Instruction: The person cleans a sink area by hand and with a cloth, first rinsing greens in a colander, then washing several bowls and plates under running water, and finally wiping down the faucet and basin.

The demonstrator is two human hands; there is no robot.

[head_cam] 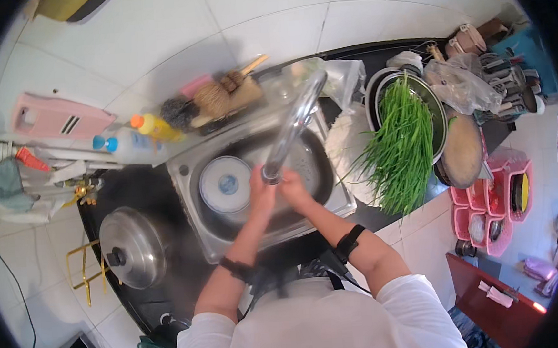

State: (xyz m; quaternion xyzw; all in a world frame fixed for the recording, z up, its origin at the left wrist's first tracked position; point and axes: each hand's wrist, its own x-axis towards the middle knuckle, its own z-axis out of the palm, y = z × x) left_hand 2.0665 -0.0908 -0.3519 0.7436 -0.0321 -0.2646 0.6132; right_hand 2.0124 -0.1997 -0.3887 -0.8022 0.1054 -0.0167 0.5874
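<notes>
Both hands are over a stainless steel sink (282, 227), beneath the mouth of a chrome faucet (291, 124). My left hand (262, 194) is just left of the spout and my right hand (293, 187) just right of it. They are close together; the spout covers part of the fingers, so whether they hold anything cannot be told. A white plate or bowl with a blue centre (226, 184) lies in the sink beside my left hand. Water drops show on the sink floor at the right.
Right of the sink, green chives (401, 151) spill from a metal bowl (439, 114) over a white cloth (350, 154). A lidded steel pot (133, 247) stands at left. Behind the sink are a yellow bottle (157, 126), a brown scrub brush (213, 98) and a plastic bag (345, 79).
</notes>
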